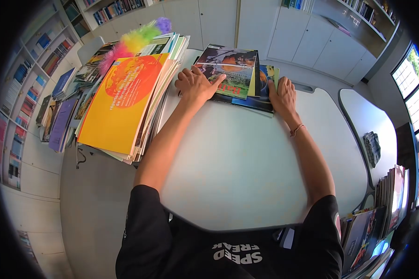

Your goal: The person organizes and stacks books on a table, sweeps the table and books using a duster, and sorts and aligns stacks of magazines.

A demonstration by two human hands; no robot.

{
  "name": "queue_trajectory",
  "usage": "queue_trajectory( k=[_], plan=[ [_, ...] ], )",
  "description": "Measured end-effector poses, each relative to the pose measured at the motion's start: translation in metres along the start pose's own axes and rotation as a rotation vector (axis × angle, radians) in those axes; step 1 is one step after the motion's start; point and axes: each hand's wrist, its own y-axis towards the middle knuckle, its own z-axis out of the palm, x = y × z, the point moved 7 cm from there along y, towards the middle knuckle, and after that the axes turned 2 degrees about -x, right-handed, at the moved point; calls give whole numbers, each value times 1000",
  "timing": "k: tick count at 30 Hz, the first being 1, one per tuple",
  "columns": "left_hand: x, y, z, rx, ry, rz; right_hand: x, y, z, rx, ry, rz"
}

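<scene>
A small stack of books lies at the far side of the white table (228,167). Its top book (235,63) has a dark picture cover with an orange patch and red letters. Beneath it, a dark blue book (246,103) sticks out, slightly askew. My left hand (197,88) rests on the top book's left part, fingers spread and thumb stretched across the cover. Against the stack's right edge lies my right hand (284,97), its thumb near the blue cover and its fingers extended along the side. Fingertips on the far side are partly hidden.
To the left stands a tall pile of books and papers, topped by a yellow-orange booklet (125,102). A rainbow feather duster (137,39) lies behind it. More books (365,237) stand at lower right. A second table (372,116) is on the right; shelves line the walls.
</scene>
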Motion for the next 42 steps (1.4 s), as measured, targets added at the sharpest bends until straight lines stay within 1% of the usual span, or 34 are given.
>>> queue_trajectory(
  k=[3, 7, 13, 17, 18, 22, 23, 28, 32, 38, 42],
  plan=[
    [0, 2, 9, -6, -31, 22, 7, -9, -2, 5, -15, 44],
    [5, 8, 17, -260, -87, 48, 9, -9, -6, -34, 29, 19],
    [7, 14, 24, -288, -190, 96, 8, -10, -9, -26, 42, 42],
    [2, 14, 25, -308, -275, 198, -2, -5, -2, -7, 120, 60],
    [1, 14, 26, -307, -275, 199, -5, -5, -3, -7, 120, 61],
    [-7, 13, 30, -285, -302, 272, -9, -2, -16, 35, 247, 250],
    [-8, 13, 30, -284, -301, 275, -8, -1, -19, 34, 247, 252],
    [-10, 12, 26, -181, -369, 202, -10, 5, -25, 123, 183, 271],
    [-27, 4, 27, -68, -611, 162, -28, 10, -35, 273, 88, 393],
    [-76, -16, 37, 18, -596, 224, -72, 13, -66, 336, -85, 463],
    [-111, -31, 51, -70, -434, 480, -108, 15, -75, 312, -1, 530]
  ],
)
